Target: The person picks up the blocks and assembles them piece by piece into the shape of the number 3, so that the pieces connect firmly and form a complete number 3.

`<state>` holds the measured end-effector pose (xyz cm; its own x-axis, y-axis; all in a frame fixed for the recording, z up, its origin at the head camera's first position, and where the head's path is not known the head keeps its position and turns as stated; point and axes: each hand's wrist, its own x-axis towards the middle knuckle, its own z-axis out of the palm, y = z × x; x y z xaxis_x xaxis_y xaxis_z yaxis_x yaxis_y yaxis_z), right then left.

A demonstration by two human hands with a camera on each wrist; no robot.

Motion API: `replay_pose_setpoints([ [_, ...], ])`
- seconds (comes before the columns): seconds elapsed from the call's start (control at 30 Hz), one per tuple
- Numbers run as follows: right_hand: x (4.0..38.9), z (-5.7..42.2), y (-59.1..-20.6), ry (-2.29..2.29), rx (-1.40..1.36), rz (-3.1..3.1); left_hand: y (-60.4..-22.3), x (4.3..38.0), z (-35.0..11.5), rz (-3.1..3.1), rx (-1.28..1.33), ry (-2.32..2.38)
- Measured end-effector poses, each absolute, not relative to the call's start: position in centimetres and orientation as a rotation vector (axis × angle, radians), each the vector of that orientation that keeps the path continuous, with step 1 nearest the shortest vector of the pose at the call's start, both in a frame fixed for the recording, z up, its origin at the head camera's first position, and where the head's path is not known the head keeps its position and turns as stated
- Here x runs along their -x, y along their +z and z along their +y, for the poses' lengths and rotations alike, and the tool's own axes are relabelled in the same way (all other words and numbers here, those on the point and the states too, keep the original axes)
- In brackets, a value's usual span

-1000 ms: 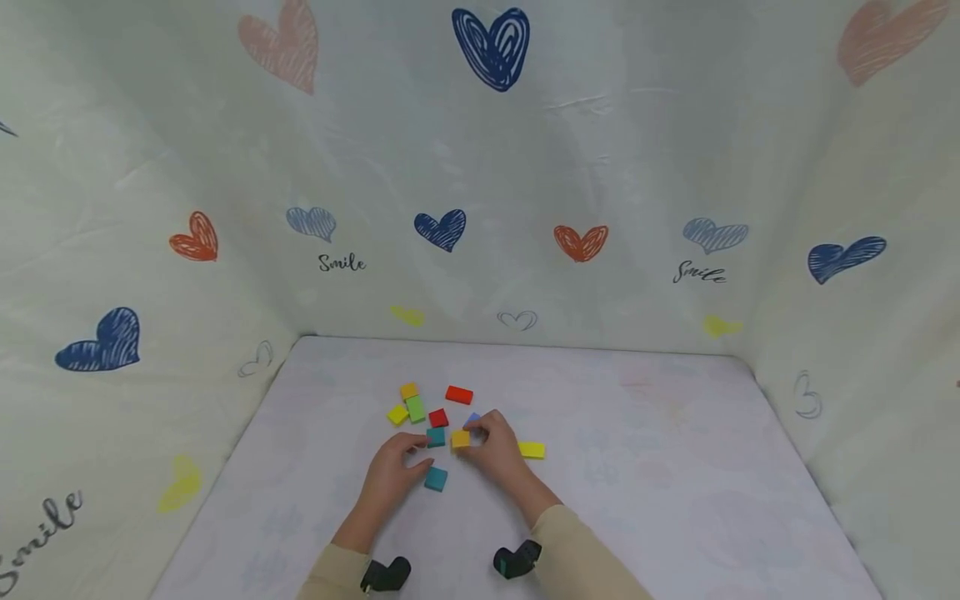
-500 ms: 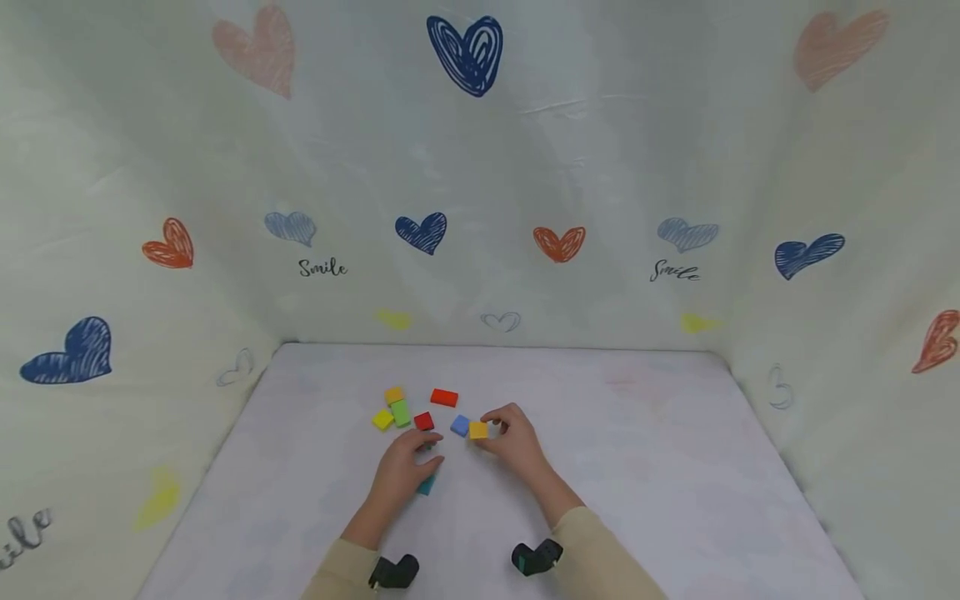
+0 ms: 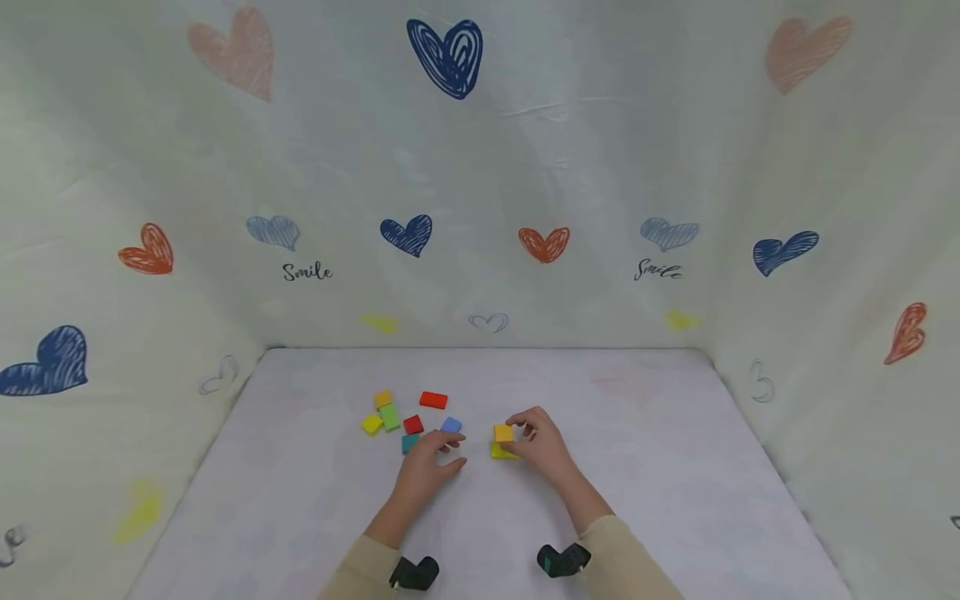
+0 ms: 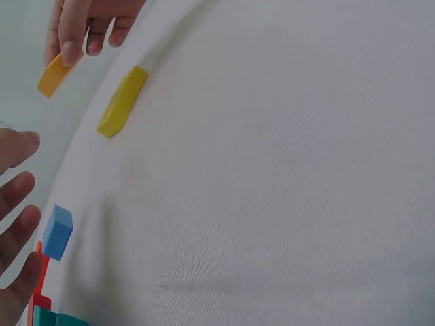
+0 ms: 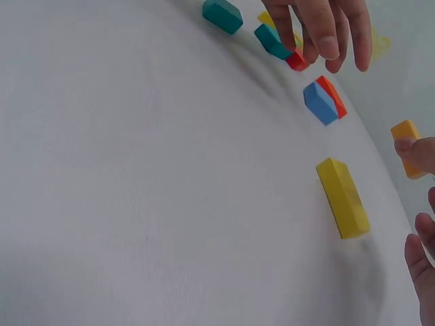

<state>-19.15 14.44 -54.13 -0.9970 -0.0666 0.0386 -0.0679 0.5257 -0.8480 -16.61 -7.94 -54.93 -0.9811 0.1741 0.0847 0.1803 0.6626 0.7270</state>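
My right hand (image 3: 543, 443) pinches an orange block (image 3: 503, 432) between thumb and fingers. In both wrist views the orange block (image 5: 408, 149) is held up off the table, above a long yellow block (image 5: 342, 197) lying flat. My left hand (image 3: 429, 468) holds nothing; its fingers are spread, thumb apart. A blue block (image 3: 452, 425) lies just beyond the left fingertips. Partly covered by the left hand in the head view is a teal block (image 3: 409, 443); a second teal block (image 5: 222, 15) shows in the right wrist view.
Left of the hands on the white table (image 3: 637, 483) lie a dark red block (image 3: 413, 424), a red-orange block (image 3: 433, 400), a green block (image 3: 389, 417), a yellow block (image 3: 372, 424) and another orange block (image 3: 383, 399). A heart-printed curtain (image 3: 480, 167) surrounds the table.
My right hand has carried the orange block rightward, away from the teal and blue blocks, to above the long yellow block. My left hand has shifted rightward too. The head view has turned slightly right.
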Motion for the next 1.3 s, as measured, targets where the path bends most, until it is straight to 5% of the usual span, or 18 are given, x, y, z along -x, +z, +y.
replay_pose_setpoints([
  [0.73, 18.3, 18.6, -56.5, 1.486, 0.103, -2.76, -57.2, 17.5, -3.8, -2.795, 0.189, -1.464],
  [1.3, 18.1, 18.9, -58.8, 1.487, 0.077, -2.751, -58.6, 17.5, -2.3, -2.842, 0.055, -1.044],
])
